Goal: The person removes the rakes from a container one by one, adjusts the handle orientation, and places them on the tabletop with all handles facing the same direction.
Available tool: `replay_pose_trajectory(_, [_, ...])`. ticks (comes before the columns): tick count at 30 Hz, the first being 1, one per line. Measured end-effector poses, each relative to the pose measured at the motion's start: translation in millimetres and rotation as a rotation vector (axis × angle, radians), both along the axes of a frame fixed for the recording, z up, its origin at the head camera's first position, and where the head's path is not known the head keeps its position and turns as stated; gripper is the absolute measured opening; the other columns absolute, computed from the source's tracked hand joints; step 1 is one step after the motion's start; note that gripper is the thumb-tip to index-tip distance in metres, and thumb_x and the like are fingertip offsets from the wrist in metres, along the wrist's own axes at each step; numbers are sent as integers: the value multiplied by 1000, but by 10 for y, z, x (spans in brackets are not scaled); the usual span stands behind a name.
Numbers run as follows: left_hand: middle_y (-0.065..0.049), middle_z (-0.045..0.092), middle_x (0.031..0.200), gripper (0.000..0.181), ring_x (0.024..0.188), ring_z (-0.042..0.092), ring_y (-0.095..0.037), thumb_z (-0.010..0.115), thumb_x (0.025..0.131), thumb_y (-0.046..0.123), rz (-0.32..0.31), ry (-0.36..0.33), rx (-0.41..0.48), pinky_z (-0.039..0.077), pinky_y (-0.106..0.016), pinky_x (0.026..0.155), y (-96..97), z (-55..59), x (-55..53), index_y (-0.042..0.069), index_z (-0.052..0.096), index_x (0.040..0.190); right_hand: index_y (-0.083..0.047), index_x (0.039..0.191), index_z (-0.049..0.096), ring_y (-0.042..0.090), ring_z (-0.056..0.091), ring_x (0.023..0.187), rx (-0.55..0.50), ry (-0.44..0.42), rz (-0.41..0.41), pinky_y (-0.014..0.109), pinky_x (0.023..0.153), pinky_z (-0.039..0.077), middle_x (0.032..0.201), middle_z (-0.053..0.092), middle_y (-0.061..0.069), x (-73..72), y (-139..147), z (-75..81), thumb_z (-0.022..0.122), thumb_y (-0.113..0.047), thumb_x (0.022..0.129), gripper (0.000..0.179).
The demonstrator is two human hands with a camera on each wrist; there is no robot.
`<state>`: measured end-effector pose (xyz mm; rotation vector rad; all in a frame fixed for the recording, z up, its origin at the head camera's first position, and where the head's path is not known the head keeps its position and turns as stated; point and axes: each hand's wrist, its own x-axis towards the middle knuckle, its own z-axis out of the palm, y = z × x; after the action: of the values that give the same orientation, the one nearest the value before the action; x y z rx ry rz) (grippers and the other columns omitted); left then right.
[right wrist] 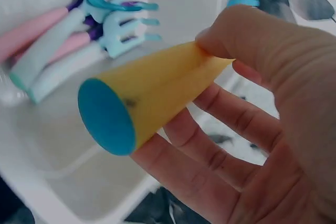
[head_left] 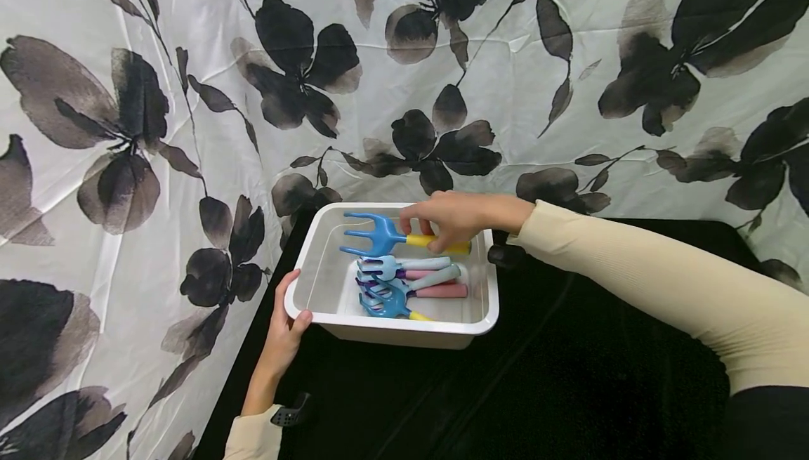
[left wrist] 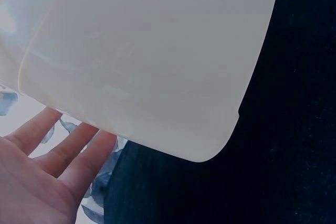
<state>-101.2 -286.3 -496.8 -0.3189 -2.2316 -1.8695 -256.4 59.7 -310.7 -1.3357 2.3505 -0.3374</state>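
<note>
Over the back of a white plastic tub (head_left: 392, 319), my right hand (head_left: 451, 218) holds a toy hand fork (head_left: 379, 233) with blue tines and a yellow handle. Its thumb and fingers pinch the handle (right wrist: 157, 98) in the right wrist view, and the blue end cap faces the camera. The tines point left. At the tub's front left corner my left hand (head_left: 283, 337) holds the rim, its fingertips along the edge in the left wrist view. Inside the tub lie several more forks: a blue one (head_left: 387, 303) with yellow handle, light blue ones (head_left: 379, 267), and pink-handled ones (head_left: 442, 291).
The tub stands on a black-covered table (head_left: 569, 347). Behind it and on the left hangs a white floral curtain (head_left: 505, 81). A small dark object (head_left: 505, 255) lies by the tub's right side, below the right wrist. A dark band (head_left: 287, 414) is on the left wrist.
</note>
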Motion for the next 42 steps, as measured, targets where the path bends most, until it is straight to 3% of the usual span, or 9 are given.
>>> replay_pose_trajectory(9, [-6,39,144,71,117,47,-34,57,95,11,14,0,2,46,-25,91,5,-38,17,13,27,159,-16,123,61,18,62,74,-56,83,-107,36,69,53,98,70,3,39,371,276,73,-6,91,36])
replay_pose_trajectory(18, [-8,38,145,70,116,47,-28,54,95,8,17,-9,9,46,-25,90,21,-64,41,13,27,159,-10,134,63,18,62,75,-57,119,-258,35,70,54,100,68,6,52,812,236,72,-8,92,43])
replay_pose_trajectory(24, [-6,37,146,71,118,45,-35,53,94,6,22,-37,16,47,-25,90,22,-66,57,14,26,159,-6,134,63,18,63,78,-90,145,-367,37,70,54,99,69,7,109,1169,207,75,-11,92,44])
replay_pose_trajectory(32, [-6,36,147,71,118,44,-37,55,95,8,24,-43,25,47,-25,90,22,-44,70,15,26,160,1,134,59,22,69,83,-144,142,-511,45,74,58,94,67,5,195,1811,76,74,-8,92,45])
replay_pose_trajectory(39, [-4,36,146,72,118,44,-35,56,94,9,19,-42,42,47,-24,89,13,2,73,15,26,160,6,134,52,36,72,88,-150,29,-635,48,71,59,111,68,29,301,2462,-176,70,-3,93,45])
replay_pose_trajectory(42, [-4,35,147,72,118,44,-34,56,94,8,20,-38,38,47,-23,90,10,27,65,15,27,160,6,134,52,35,72,87,-135,42,-690,46,69,59,110,68,29,392,2728,-298,71,-4,93,46])
